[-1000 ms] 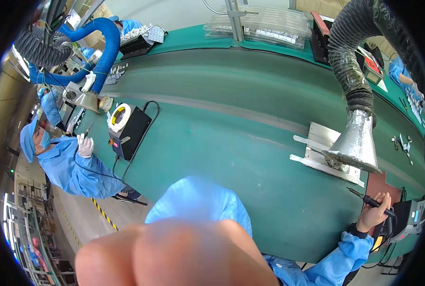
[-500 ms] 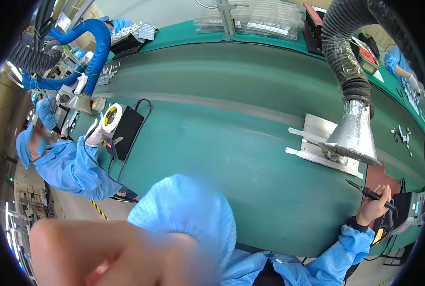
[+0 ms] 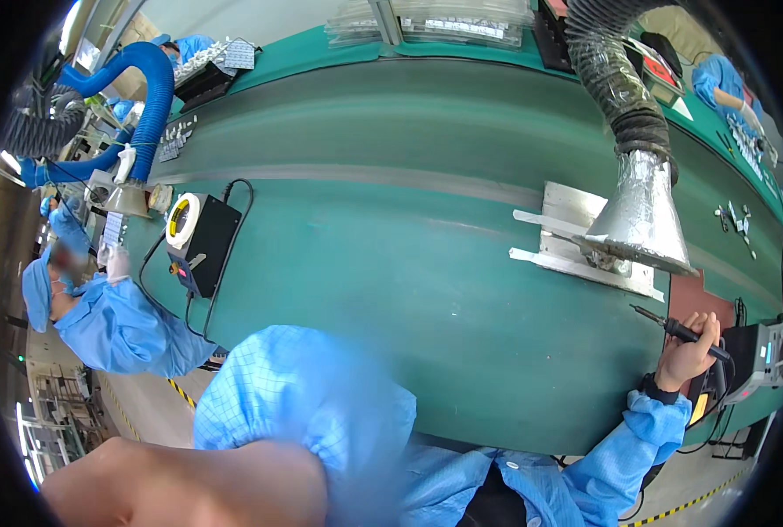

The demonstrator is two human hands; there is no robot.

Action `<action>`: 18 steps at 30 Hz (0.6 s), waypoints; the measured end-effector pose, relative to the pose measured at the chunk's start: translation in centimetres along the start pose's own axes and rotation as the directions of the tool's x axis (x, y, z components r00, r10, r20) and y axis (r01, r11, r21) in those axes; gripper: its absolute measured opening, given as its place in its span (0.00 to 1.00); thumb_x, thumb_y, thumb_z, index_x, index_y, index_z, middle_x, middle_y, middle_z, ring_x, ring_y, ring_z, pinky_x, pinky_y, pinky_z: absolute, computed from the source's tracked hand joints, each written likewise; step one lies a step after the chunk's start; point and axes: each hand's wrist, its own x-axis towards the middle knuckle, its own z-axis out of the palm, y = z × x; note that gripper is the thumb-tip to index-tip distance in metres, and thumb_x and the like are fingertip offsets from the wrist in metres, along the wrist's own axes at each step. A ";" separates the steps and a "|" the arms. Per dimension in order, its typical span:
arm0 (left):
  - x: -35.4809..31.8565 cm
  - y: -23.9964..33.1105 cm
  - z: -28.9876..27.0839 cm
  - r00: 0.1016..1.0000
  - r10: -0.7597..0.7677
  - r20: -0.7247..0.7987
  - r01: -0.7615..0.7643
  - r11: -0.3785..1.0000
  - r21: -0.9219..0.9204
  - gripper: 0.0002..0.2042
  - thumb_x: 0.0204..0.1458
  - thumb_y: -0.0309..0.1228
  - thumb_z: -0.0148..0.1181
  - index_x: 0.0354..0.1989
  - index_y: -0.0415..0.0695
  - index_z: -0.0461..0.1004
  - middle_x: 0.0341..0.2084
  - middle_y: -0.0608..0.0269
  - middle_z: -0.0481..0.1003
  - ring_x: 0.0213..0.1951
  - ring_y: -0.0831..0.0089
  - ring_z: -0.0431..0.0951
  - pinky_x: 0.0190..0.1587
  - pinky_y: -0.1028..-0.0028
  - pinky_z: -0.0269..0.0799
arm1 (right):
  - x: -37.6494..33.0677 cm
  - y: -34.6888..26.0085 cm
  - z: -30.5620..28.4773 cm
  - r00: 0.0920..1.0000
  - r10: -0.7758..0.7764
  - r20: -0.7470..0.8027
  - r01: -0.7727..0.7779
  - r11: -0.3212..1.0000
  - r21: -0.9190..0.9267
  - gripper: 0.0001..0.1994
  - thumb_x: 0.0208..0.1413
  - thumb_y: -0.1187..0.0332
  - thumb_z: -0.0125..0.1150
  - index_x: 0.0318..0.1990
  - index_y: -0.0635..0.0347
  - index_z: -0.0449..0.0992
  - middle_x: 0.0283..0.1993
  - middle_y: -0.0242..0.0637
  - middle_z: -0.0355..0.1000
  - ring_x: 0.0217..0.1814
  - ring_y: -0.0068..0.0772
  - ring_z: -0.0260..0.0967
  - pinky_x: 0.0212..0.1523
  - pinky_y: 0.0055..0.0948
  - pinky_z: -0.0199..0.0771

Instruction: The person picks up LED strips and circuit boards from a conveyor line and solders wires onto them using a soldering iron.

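Observation:
My right hand (image 3: 685,356) is closed around the dark handle of a soldering iron (image 3: 673,326), at the right side of the green table. The iron's thin tip points left and away from me, above the bench. Beyond it, a foil-covered extraction hood (image 3: 642,215) hangs over a metal plate (image 3: 553,237) with pale strips. My left hand (image 3: 189,487) is raised very close to the camera at the lower left. Its fingers are out of sight, so I cannot tell what it holds. The blue left sleeve (image 3: 295,386) blurs across the lower middle.
A soldering station (image 3: 752,364) stands at the right edge beside a reddish-brown mat (image 3: 699,297). At left is a black box with a round white-rimmed top (image 3: 205,246). A co-worker in blue (image 3: 115,325) sits beyond it. Clear plastic trays (image 3: 462,28) lie across the belt.
The view has shifted slightly. My left hand has dropped lower in the picture, and its fingers no longer show. My right hand still holds the soldering iron. The co-worker's hand has left the black box.

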 end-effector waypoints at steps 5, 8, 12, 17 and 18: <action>-0.3 -0.2 0.3 1.000 0.015 -0.026 -0.014 1.000 0.016 0.09 0.53 0.16 0.51 0.22 0.41 0.67 0.27 0.65 0.68 0.27 0.76 0.74 0.28 0.77 0.79 | 0.0 -0.3 0.7 1.000 0.015 0.023 -0.015 1.000 0.013 0.13 0.62 0.73 0.47 0.23 0.59 0.61 0.22 0.27 0.52 0.22 0.18 0.48 0.27 0.18 0.57; -0.6 -0.1 0.2 0.999 0.025 -0.037 -0.024 0.999 0.024 0.09 0.53 0.16 0.51 0.22 0.41 0.67 0.27 0.65 0.68 0.27 0.76 0.74 0.29 0.77 0.79 | -0.1 -0.6 1.1 0.999 0.011 -0.038 -0.010 1.000 0.010 0.14 0.62 0.73 0.47 0.22 0.59 0.60 0.21 0.27 0.52 0.22 0.19 0.48 0.25 0.19 0.55; -0.9 0.0 0.1 0.998 0.037 -0.044 -0.035 0.998 0.046 0.09 0.53 0.16 0.52 0.22 0.40 0.67 0.27 0.65 0.68 0.27 0.76 0.74 0.29 0.77 0.79 | -0.2 -0.5 1.1 1.000 0.014 0.027 -0.014 1.000 0.013 0.13 0.61 0.73 0.48 0.22 0.59 0.61 0.21 0.27 0.52 0.21 0.19 0.48 0.25 0.20 0.55; -1.0 0.3 0.0 0.998 0.052 -0.035 -0.049 0.996 0.071 0.08 0.52 0.16 0.52 0.22 0.40 0.68 0.27 0.65 0.68 0.28 0.75 0.74 0.30 0.77 0.79 | 0.0 -0.4 0.4 0.997 0.015 0.074 -0.016 1.000 0.023 0.13 0.61 0.73 0.48 0.22 0.59 0.61 0.21 0.27 0.52 0.22 0.19 0.48 0.25 0.19 0.55; -1.1 0.4 -0.1 0.998 0.055 -0.033 -0.052 0.996 0.077 0.08 0.52 0.16 0.52 0.22 0.40 0.68 0.27 0.65 0.68 0.28 0.75 0.74 0.30 0.77 0.79 | -0.1 -0.5 0.8 0.999 0.013 0.037 -0.014 1.000 0.025 0.13 0.61 0.73 0.47 0.22 0.59 0.61 0.21 0.28 0.52 0.21 0.19 0.47 0.24 0.20 0.54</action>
